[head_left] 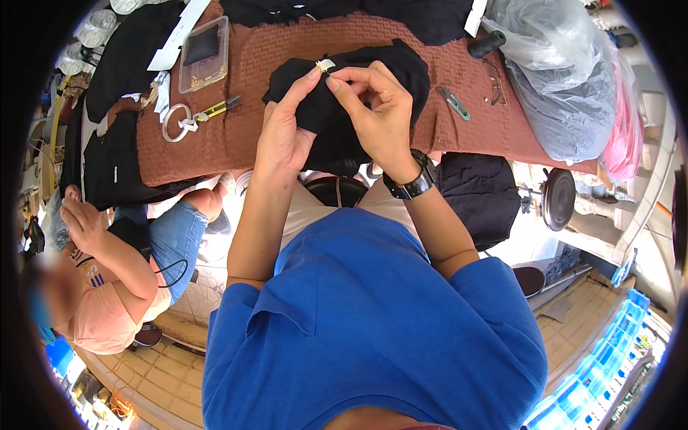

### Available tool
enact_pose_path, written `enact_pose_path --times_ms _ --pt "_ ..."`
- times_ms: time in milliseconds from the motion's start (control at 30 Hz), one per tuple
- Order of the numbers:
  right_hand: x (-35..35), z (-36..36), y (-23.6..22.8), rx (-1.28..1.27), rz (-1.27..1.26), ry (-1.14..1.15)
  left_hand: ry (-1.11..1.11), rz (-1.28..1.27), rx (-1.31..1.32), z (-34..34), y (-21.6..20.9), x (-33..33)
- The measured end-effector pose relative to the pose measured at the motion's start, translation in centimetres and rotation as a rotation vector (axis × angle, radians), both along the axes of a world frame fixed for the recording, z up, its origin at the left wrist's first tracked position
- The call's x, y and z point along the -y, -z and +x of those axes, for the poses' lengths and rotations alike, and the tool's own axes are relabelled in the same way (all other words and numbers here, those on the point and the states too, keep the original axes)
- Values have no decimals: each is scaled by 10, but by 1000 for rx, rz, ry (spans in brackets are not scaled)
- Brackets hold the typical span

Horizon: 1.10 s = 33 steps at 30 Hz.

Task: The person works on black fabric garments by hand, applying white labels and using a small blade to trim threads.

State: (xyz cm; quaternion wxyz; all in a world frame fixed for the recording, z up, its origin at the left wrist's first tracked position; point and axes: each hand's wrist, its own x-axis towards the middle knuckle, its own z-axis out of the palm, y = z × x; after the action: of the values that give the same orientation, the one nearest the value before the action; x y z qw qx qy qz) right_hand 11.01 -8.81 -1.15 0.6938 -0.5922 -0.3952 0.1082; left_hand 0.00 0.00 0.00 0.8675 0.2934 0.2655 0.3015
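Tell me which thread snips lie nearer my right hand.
The green snips, right of your right hand; the yellow snips lie left of your left hand.

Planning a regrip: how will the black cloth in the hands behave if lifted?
Probably floppy: the black cloth lies in loose, uneven folds. It would likely sag, since the left hand and right hand meet only near the pale tab. Unlikely to roll, given its spread, irregular shape.

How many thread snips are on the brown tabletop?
2: yellow snips left of the left hand, green snips right of the right hand. Others may be hidden under black cloth.
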Motion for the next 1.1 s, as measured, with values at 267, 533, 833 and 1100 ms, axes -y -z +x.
enact_pose_path --times_ms 267,533,833,1100 --pt "0 0 3 -44 -28 -42 9 -9 -4 0 2 -2" --pt "-4 1 5 -43 40 -10 1 -15 15 2 3 -2" --pt "-2 2 4 -87 -2 -28 -1 -27 0 4 3 0" --pt "-4 2 10 -215 35 -86 -20 -30 11 5 4 1"
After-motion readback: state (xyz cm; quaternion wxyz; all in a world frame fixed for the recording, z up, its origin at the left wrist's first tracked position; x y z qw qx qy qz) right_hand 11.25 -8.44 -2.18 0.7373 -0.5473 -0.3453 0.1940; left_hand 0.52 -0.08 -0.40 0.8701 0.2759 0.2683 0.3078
